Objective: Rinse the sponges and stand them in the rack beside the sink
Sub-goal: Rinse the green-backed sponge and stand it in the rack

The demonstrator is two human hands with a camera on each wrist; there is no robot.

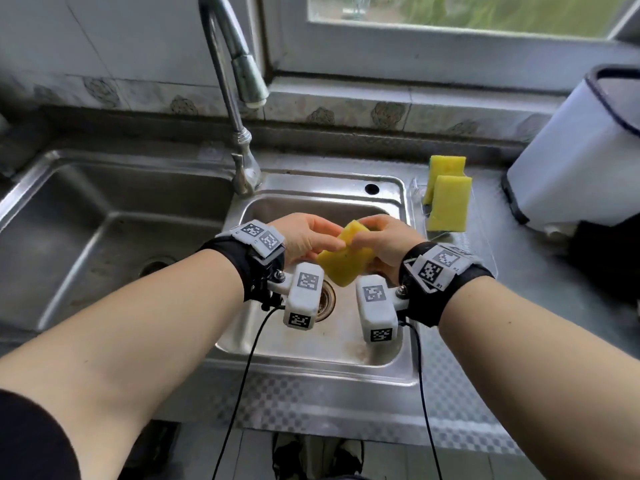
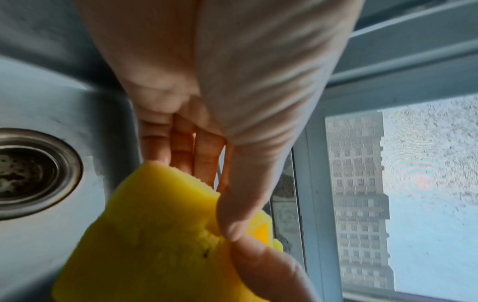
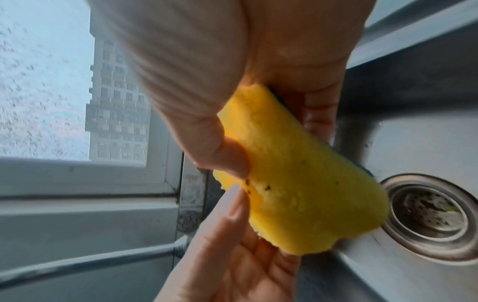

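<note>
Holding one yellow sponge (image 1: pixel 346 255) with both hands over the small basin (image 1: pixel 313 344), directly above the drain (image 1: pixel 327 299); placement probably chosen so that squeezed-out water falls into the strainer rather than on the counter.

Left hand (image 1: pixel 306 239): thumb pressed on the upper yellow face, fingers behind, pinching one end. Right hand (image 1: pixel 382 242): thumb dug into the foam, fingers curled round the dark scouring side, clamped on the other end. Hands close together, thumbs nearly touching on the sponge. Foam bent and dented under both thumbs in the wrist views, consistent with wringing or rubbing. Dark specks visible on the yellow face near the thumbs, suggesting cleaning not yet complete.

Faucet (image 1: pixel 242 74) spout above and behind the hands; no water stream visible.

Two further yellow sponges (image 1: pixel 446 192) already standing on edge in the clear rack (image 1: pixel 417 188) to the right of the basin, leaning one behind the other; upright position presumably for draining and drying. White bin (image 1: pixel 575 150) beyond the rack.

Judged step: final wring before transfer to the rack.
</note>
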